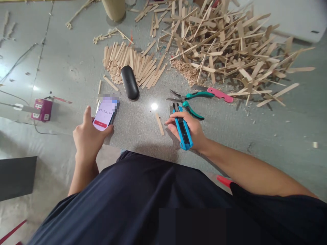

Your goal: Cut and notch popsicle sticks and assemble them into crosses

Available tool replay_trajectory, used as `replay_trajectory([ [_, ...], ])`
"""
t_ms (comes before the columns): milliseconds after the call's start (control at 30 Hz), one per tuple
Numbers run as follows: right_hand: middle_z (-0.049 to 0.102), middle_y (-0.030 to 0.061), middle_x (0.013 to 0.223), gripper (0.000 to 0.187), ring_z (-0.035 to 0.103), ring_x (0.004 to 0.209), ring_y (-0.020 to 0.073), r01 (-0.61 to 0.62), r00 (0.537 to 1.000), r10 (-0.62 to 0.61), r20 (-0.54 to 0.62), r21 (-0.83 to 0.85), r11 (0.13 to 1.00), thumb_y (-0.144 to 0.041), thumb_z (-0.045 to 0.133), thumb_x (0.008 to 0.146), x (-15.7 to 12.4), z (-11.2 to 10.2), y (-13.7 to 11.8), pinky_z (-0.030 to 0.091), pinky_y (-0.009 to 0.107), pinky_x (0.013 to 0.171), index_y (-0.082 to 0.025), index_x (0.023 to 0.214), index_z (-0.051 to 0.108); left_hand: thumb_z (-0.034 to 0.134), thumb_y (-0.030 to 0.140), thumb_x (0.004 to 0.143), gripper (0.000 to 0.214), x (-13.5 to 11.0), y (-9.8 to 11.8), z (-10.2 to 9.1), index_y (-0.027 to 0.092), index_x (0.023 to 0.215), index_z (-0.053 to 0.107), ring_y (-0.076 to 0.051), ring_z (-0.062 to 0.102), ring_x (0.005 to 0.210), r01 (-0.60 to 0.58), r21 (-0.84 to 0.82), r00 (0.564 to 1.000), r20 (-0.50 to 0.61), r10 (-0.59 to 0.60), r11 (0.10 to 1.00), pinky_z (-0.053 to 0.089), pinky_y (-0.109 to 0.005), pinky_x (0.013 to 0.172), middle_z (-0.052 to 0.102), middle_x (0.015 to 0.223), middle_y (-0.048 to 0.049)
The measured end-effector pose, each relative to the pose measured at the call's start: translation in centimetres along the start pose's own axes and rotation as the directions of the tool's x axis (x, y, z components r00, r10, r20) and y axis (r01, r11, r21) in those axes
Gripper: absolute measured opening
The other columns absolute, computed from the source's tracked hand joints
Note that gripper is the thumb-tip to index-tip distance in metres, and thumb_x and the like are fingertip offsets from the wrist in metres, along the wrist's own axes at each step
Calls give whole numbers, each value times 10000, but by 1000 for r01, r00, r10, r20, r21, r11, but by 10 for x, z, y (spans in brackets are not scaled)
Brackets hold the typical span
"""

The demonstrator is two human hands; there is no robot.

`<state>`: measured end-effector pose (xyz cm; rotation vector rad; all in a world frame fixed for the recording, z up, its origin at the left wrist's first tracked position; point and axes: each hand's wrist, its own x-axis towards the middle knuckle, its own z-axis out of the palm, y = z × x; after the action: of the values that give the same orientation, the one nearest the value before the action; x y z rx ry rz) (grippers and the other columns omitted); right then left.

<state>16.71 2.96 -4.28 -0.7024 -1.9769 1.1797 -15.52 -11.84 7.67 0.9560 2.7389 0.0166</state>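
My left hand [88, 134] grips a smartphone [105, 114] with a lit screen, low over the grey floor. My right hand [190, 129] is closed round a blue utility knife [182, 127], its tip pointing away from me. A single wooden stick [159, 123] lies on the floor just left of that hand. Green-handled pliers [190, 98] lie just beyond the knife.
A black oval case [129, 82] rests against a stack of flat wooden sticks [133, 64]. A big heap of sticks [230, 44] fills the far right, with a pink-handled tool [219, 94] at its edge. A purple power strip [42, 109] sits left. My dark-clothed legs fill the foreground.
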Motion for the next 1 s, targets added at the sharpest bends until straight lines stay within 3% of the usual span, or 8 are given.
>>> replay_trajectory([
  [167, 900, 22, 1065, 247, 888, 914, 210, 14, 1000, -14, -2, -5, 1000, -396, 791, 1131, 1, 0, 0, 744, 373, 846, -313, 1344, 700, 812, 589, 887, 1196, 4, -1, 5, 191, 1916, 351, -466, 814, 1394, 1, -67, 1000, -4, -2, 998, 621, -661, 1271, 838, 1553, -169],
  [367, 900, 12, 1047, 245, 891, 895, 206, 26, 1000, -26, -2, -16, 1000, -388, 793, 1122, 2, 0, 0, 740, 357, 811, -313, 1336, 698, 842, 545, 889, 1160, 24, 19, 4, 148, 1893, 418, -490, 805, 1396, -41, -50, 999, -34, 39, 998, 624, -671, 1263, 806, 1588, -230],
  [600, 904, 18, 1048, 256, 901, 904, 221, 15, 1000, -15, 2, -40, 999, -357, 803, 1114, 2, -2, -1, 755, 375, 821, -312, 1344, 700, 871, 548, 865, 1131, 46, 39, 6, 196, 1863, 471, -512, 791, 1432, -67, -7, 995, -69, 66, 998, 620, -657, 1272, 823, 1567, -205],
  [800, 912, 15, 1063, 303, 909, 910, 209, 24, 1000, -24, 6, -38, 999, -255, 810, 1104, 0, -6, -6, 759, 348, 847, -324, 1373, 690, 847, 552, 940, 1035, 51, 48, 1, 179, 1840, 495, -523, 813, 1381, -74, 72, 997, -9, 74, 995, 647, -662, 1217, 850, 1473, -236],
  [900, 908, 11, 1049, 339, 902, 870, 211, 18, 1000, -17, 23, -32, 999, -210, 793, 1100, -1, -6, -10, 758, 347, 803, -334, 1394, 681, 836, 545, 984, 1009, 52, 53, -5, 156, 1846, 485, -520, 807, 1405, -83, 105, 996, 42, 79, 991, 646, -636, 1219, 817, 1534, -263],
  [1000, 901, 0, 1038, 354, 900, 860, 211, 9, 999, -9, 37, -20, 1000, -181, 782, 1096, -3, -5, -13, 767, 358, 810, -344, 1393, 681, 875, 579, 969, 1099, 51, 55, -13, 129, 1868, 433, -536, 798, 1420, -64, 131, 995, 81, 53, 989, 640, -634, 1223, 794, 1565, -292],
])
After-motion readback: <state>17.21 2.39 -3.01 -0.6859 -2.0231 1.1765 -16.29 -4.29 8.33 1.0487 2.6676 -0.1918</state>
